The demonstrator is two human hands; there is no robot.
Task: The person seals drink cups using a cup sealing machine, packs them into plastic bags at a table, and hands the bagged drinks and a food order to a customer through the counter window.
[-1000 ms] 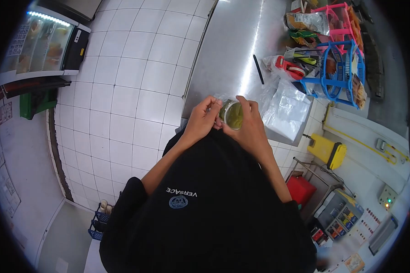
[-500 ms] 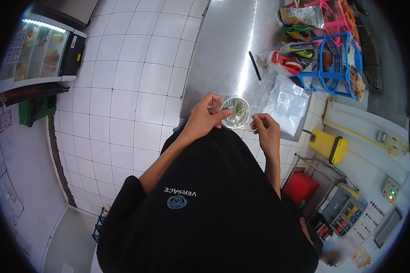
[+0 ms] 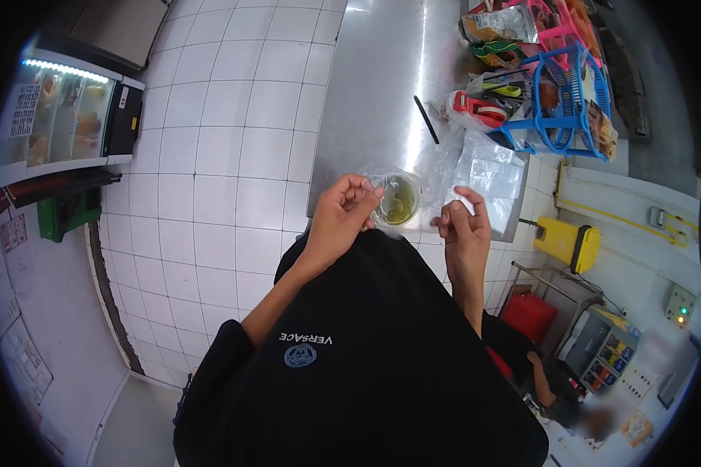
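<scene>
A round clear container (image 3: 398, 199) with greenish contents stands near the front end of the steel table, thin clear plastic film (image 3: 378, 173) over and around it. At its left rim, my left hand (image 3: 341, 222) is closed, thumb and fingers pinching the film's edge. My right hand (image 3: 466, 222) is just off the container's right side, its fingers curled in towards the thumb. Whatever is between those fingers is too thin or too hidden to make out.
Clear plastic bags (image 3: 491, 175) lie to the right on the steel table (image 3: 366, 101). Beyond are a black stick-like item (image 3: 426, 119), a red tape dispenser (image 3: 479, 107) and a blue basket (image 3: 557, 101). Another person (image 3: 549, 381) is at lower right, near a yellow container (image 3: 566, 241).
My left hand has drawn back from over the container to its left rim. My right hand has shifted slightly right, its index finger lifted. The other person shows more at lower right.
</scene>
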